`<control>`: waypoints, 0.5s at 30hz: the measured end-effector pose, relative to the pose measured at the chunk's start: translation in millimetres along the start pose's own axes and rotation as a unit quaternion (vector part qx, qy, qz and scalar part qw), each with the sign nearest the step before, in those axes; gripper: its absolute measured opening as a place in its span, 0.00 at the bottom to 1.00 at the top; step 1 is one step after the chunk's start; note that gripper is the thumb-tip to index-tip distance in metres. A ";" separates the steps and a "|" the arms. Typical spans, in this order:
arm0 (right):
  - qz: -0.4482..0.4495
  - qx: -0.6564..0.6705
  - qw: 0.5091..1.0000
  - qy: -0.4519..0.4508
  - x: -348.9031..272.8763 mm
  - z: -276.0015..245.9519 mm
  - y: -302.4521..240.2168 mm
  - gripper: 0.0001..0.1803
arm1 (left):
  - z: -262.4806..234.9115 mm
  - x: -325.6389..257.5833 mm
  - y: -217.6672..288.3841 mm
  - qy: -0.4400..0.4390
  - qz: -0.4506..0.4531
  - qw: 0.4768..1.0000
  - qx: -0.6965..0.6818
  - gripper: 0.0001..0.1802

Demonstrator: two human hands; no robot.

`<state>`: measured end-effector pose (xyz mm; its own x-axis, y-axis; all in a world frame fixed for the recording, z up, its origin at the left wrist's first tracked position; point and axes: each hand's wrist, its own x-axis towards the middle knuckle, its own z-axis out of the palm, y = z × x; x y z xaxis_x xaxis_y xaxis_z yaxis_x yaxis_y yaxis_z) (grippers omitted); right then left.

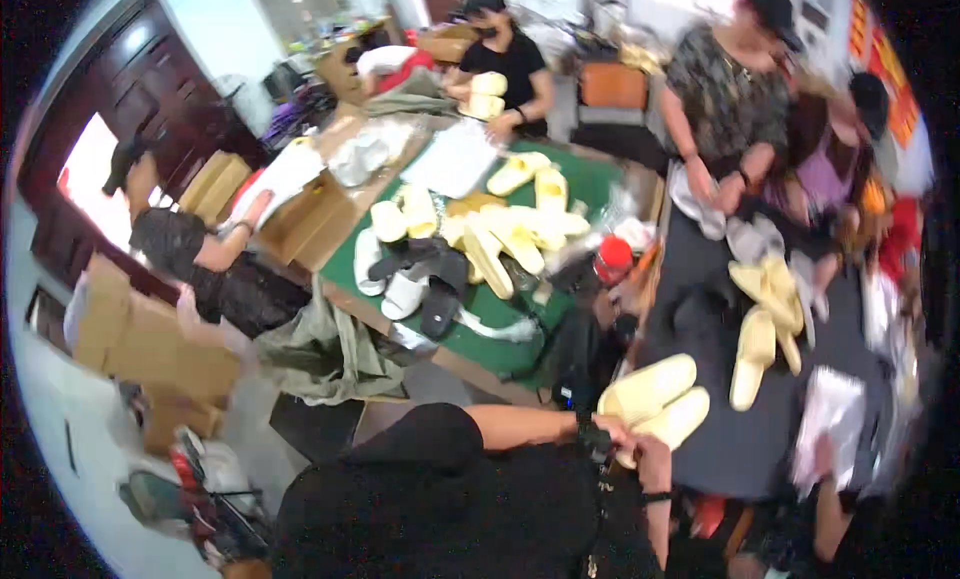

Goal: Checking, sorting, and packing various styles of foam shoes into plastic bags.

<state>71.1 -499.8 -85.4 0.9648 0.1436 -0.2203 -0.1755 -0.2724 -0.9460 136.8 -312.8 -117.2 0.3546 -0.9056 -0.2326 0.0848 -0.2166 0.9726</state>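
A pair of pale yellow slippers [650, 391] lies side by side in front of me, over the near left edge of the dark table. My left hand [614, 432], with a dark band at the wrist, is closed at their near end. Close against it, my right hand [652, 453] is closed at the same end, also with a dark wristband. The fingers overlap and are partly blurred, so their exact grip is hard to make out. More yellow slippers [755, 344] lie farther along the dark table.
The dark table [720, 449] also carries a clear-wrapped package [832, 419], touched by another person's hand [825, 464]. To the left, a green-topped table [500, 354] holds yellow, black and white slippers and a red-lidded jar [612, 259]. Several people work around both tables. Cardboard boxes [150, 339] stand at left.
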 end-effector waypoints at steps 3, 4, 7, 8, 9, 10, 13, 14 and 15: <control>-0.116 -0.227 0.966 -0.047 10.6 -3.9 -1.6 0.06 | 2.2 16.3 -27.2 0.061 -0.083 0.986 -0.134 0.15; -0.107 -0.216 0.969 -0.049 15.4 -8.3 6.2 0.08 | -0.4 14.3 -41.3 0.049 0.155 0.987 -0.018 0.16; 0.100 0.043 0.994 -0.019 22.4 -13.6 11.7 0.02 | -7.4 -16.7 34.2 0.092 -0.085 0.990 -0.058 0.16; 0.274 0.287 0.918 0.019 23.2 -8.3 -16.5 0.05 | -4.4 -10.4 10.0 0.107 -0.061 0.981 -0.150 0.16; 0.263 0.276 0.924 0.021 32.3 -19.0 16.2 0.09 | -4.9 -5.8 -0.9 0.115 -0.033 0.964 -0.238 0.16; 0.270 0.300 0.915 0.003 34.2 -28.4 33.5 0.10 | -9.0 -5.2 -2.4 0.120 -0.028 0.964 -0.236 0.16; 0.302 0.347 0.888 0.008 35.1 -30.5 17.6 0.10 | -14.3 -15.2 -7.6 0.172 -0.001 0.943 -0.286 0.13; 0.297 0.345 0.890 0.008 35.4 -32.8 19.6 0.10 | -16.0 -12.4 -8.3 0.173 0.003 0.943 -0.284 0.13; 0.307 0.364 0.880 0.003 36.2 -35.4 25.1 0.09 | -18.9 -10.9 -14.1 0.158 0.018 0.946 -0.284 0.13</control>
<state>108.6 -535.1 -108.7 0.6453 0.1754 -0.7435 -0.7402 0.3843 -0.5517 149.4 -293.1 -128.3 0.6192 -0.7353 -0.2755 0.5226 0.1240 0.8435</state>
